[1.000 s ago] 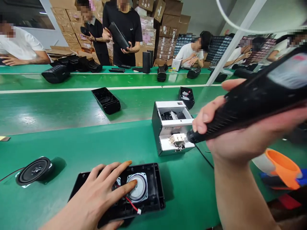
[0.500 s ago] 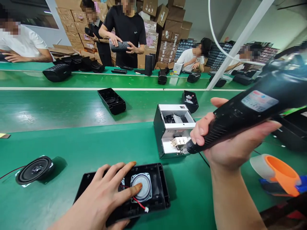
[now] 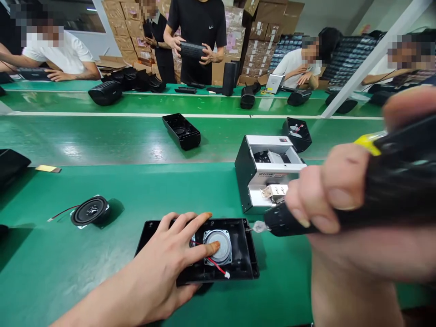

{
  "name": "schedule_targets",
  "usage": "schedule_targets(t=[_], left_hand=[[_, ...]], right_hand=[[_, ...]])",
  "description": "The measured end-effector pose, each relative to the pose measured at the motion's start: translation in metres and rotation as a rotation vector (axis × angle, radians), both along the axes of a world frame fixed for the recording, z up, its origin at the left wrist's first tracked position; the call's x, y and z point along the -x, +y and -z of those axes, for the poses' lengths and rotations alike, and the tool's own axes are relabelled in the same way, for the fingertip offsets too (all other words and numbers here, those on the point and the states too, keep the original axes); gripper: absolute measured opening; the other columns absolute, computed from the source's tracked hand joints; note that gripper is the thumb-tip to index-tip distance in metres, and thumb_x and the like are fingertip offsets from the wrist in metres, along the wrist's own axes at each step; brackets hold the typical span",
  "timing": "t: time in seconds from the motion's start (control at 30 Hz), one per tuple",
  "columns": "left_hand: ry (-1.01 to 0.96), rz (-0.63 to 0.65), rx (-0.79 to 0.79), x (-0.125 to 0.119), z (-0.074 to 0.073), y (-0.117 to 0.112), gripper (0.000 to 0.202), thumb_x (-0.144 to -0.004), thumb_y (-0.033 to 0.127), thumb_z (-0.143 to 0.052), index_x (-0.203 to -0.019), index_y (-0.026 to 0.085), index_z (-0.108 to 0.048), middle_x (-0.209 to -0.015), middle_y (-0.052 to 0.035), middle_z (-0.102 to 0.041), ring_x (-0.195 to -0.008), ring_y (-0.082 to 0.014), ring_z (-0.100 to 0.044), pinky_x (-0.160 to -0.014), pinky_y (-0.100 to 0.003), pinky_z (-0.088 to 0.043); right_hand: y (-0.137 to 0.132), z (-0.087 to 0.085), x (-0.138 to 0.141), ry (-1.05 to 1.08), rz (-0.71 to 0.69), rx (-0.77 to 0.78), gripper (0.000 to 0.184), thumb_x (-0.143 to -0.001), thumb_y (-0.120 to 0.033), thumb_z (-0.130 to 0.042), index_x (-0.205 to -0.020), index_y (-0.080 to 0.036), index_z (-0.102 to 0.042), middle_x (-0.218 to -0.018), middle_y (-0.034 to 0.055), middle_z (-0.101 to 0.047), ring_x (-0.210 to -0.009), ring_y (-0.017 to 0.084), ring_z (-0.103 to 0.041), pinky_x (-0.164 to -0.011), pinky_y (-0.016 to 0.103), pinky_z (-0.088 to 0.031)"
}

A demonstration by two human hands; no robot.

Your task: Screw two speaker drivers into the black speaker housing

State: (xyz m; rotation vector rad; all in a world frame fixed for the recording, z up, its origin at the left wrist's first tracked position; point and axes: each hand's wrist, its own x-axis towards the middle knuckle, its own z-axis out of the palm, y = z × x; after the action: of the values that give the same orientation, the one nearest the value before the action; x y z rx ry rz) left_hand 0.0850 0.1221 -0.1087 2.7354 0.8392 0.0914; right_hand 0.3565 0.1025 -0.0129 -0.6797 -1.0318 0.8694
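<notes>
My left hand (image 3: 175, 254) spans a black speaker housing (image 3: 245, 268) lying open side up on the green bench. One fingertip presses on the round silver back of a speaker driver (image 3: 223, 247) inside it; a red wire with a white plug (image 3: 227, 274) lies over the housing. My right hand (image 3: 334, 195) is wrapped around a black electric screwdriver (image 3: 286, 220), held slantwise. The screwdriver's clear tip and bit reach the housing's far right corner; whether a screw sits there is too small to tell. Behind stands a silver and black screw feeder (image 3: 254, 177), partly covered by my right hand.
A loose speaker driver (image 3: 90, 211) with a red wire lies at left. Another black housing (image 3: 182, 131) and a housing with drivers (image 3: 297, 134) sit farther back on the green surface. A slanted white post (image 3: 374, 59) rises at right. Several co-workers (image 3: 199, 41) stand or sit across the line.
The screwdriver has come away from the screw feeder down to the housing's corner. My left hand keeps its hold on the housing. The view has shifted, so things appear farther right.
</notes>
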Motion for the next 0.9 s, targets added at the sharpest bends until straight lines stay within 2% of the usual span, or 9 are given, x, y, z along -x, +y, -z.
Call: schedule_targets(t=[0.1,0.2,0.4,0.5,0.63,0.9], left_hand=[[-0.015,-0.005,0.005,-0.001,-0.001,0.0,0.071,-0.081,0.028,-0.073,-0.146,0.044,-0.051,-0.169,-0.0077,-0.03,-0.142,-0.0439,-0.04,-0.108,-0.071,-0.033],[-0.016,-0.009,0.014,-0.001,-0.002,0.001,0.065,-0.083,0.032,-0.072,-0.144,0.044,-0.053,-0.169,-0.0059,-0.03,-0.142,-0.0421,-0.04,-0.109,-0.069,-0.033],[-0.013,-0.015,0.016,-0.003,-0.005,0.002,0.062,-0.082,0.03,-0.073,-0.141,0.043,-0.057,-0.167,-0.0066,-0.034,-0.14,-0.0407,-0.041,-0.108,-0.066,-0.034],[-0.022,-0.011,0.009,-0.003,-0.004,0.002,0.064,-0.082,0.031,-0.074,-0.142,0.044,-0.056,-0.167,-0.0044,-0.033,-0.139,-0.0393,-0.042,-0.108,-0.064,-0.035],[-0.023,-0.013,0.001,-0.003,-0.001,0.003,0.066,-0.08,0.032,-0.075,-0.142,0.045,-0.057,-0.168,-0.0057,-0.031,-0.136,-0.0396,-0.044,-0.106,-0.063,-0.036],[-0.015,-0.012,0.02,-0.002,-0.002,0.002,0.064,-0.079,0.033,-0.075,-0.14,0.044,-0.059,-0.166,-0.0072,-0.035,-0.137,-0.0393,-0.044,-0.107,-0.061,-0.035]], right_hand=[[0.011,0.016,0.026,0.053,-0.102,-0.067,0.046,-0.094,-0.068,-0.058,-0.109,-0.027,-0.073,-0.06,-0.0023,-0.063,-0.039,0.014,-0.052,-0.033,0.028,-0.043],[0.023,0.034,0.043,0.139,-0.135,-0.052,0.061,-0.087,-0.081,-0.056,-0.11,-0.025,-0.07,-0.057,-0.0034,-0.061,-0.036,0.012,-0.048,-0.031,0.024,-0.038],[0.037,0.057,0.053,0.138,-0.105,-0.06,0.07,-0.086,-0.088,-0.046,-0.11,-0.025,-0.067,-0.054,-0.0047,-0.056,-0.034,0.011,-0.044,-0.03,0.022,-0.034],[0.038,0.063,0.054,0.135,-0.092,-0.042,0.07,-0.089,-0.086,-0.042,-0.111,-0.024,-0.066,-0.055,-0.0048,-0.056,-0.035,0.011,-0.044,-0.032,0.022,-0.036],[0.04,0.067,0.055,0.12,-0.108,-0.029,0.069,-0.091,-0.085,-0.039,-0.112,-0.025,-0.066,-0.055,-0.0052,-0.056,-0.036,0.011,-0.044,-0.033,0.022,-0.037],[0.041,0.066,0.056,0.135,-0.1,-0.028,0.07,-0.092,-0.085,-0.038,-0.111,-0.023,-0.066,-0.055,-0.0054,-0.055,-0.036,0.009,-0.044,-0.033,0.02,-0.037]])
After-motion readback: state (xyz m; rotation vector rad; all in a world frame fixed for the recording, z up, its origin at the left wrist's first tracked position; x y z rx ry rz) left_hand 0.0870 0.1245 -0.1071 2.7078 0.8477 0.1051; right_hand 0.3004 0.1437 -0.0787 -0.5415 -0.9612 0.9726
